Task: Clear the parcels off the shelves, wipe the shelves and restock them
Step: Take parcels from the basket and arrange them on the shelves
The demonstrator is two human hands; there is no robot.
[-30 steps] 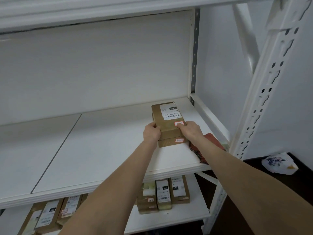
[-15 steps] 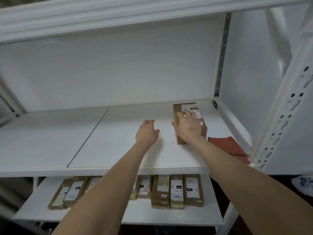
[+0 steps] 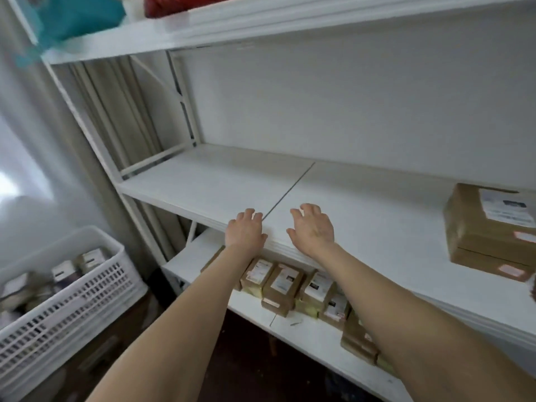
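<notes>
**Two empty hands at the front of the middle shelf (image 3: 203, 181)**

From my remote seat I see both bare arms reaching forward to the front edge of that white shelf. The left hand (image 3: 246, 232) sits just left of the dark seam (image 3: 290, 187) between the two shelf boards, and the right hand (image 3: 311, 230) just right of it. Neither holds anything. The fingers of both are apart and loosely bent, palms down. I cannot tell whether the fingertips touch the board or hang just above it.

The stacked parcels (image 3: 487, 233), two brown boxes one on the other with a white label on the upper one, stand on the same shelf. They are at the right border of the view, well apart from the right hand and partly cut off.

On the lower shelf (image 3: 316, 338) a row of parcels (image 3: 282, 288) lies side by side beneath the forearms. At lower left is a white slotted basket (image 3: 72, 303) with more labelled parcels (image 3: 90, 258) inside. The top shelf (image 3: 179, 33) carries a blurred teal thing (image 3: 78, 18) and a red thing (image 3: 174, 4).
</notes>
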